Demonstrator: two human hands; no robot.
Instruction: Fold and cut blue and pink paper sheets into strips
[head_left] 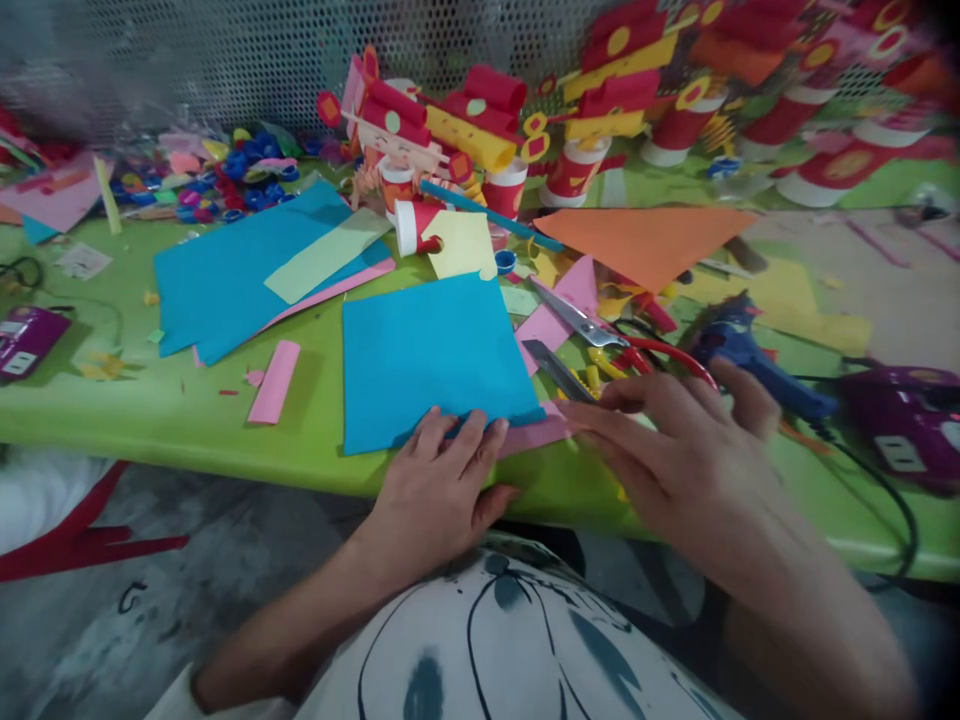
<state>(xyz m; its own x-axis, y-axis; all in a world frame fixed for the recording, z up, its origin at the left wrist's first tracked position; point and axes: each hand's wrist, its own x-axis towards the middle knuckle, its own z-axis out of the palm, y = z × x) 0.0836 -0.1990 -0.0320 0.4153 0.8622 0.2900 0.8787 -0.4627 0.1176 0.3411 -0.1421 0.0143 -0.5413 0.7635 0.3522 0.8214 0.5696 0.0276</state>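
Sheet (435, 345), blue, near tabletop's (315, 430) front edge, along pink strip (534, 434). Left hand (435, 485): fingers laid on sheet, grasping nothing. Right hand (682, 440): by strip's end; grip cannot be told. Scissors (609, 339) just beyond: straying could nick knuckles. Sheet may skew if left pressure eases.

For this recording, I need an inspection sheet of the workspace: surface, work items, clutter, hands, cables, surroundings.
Surface: green tabletop, strewn with scraps.
Work items: blue sheet near the front edge; pink strip along its lower right.
Clutter: red-handled scissors, blue glue gun, orange sheet.
Hands: left hand on the blue sheet's near edge; right hand at the strip's right end, grip unclear.
Cables: black cable looping at right.
Surroundings: perforated panel behind.
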